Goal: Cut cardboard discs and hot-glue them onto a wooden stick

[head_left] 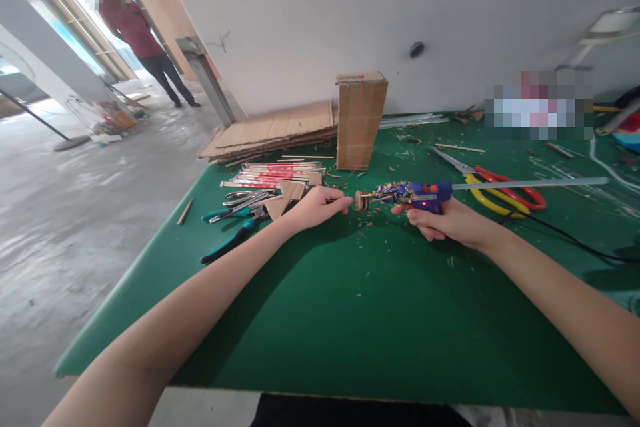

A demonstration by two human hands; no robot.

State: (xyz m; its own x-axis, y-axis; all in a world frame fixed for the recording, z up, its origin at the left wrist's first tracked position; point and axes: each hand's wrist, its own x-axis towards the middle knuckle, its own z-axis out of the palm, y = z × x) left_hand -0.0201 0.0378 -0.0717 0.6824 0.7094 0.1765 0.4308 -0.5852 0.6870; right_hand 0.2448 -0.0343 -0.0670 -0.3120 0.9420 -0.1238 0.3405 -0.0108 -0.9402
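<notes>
My right hand [440, 220] grips a blue hot glue gun [433, 197], a small light glowing on its side. A long clear glue stick [530, 183] juts out of its back. The gun's nozzle points left and meets, or nearly meets, a small round cardboard piece [361, 201]. My left hand [323, 207] pinches a thin stick that seems to run into that round piece; most of the stick is hidden by my fingers. Below both hands lies the green tabletop [380, 320], with scraps scattered around the glue gun's tip.
Green-handled pliers [235, 237] and cardboard triangles [287, 197] lie left, by wrapped sticks [275, 175]. Behind stand a cardboard box [361, 123] and flat cardboard sheets [280, 127]. Large scissors [495, 190] and a black cord [575, 233] are right. A person [137, 33] stands far left.
</notes>
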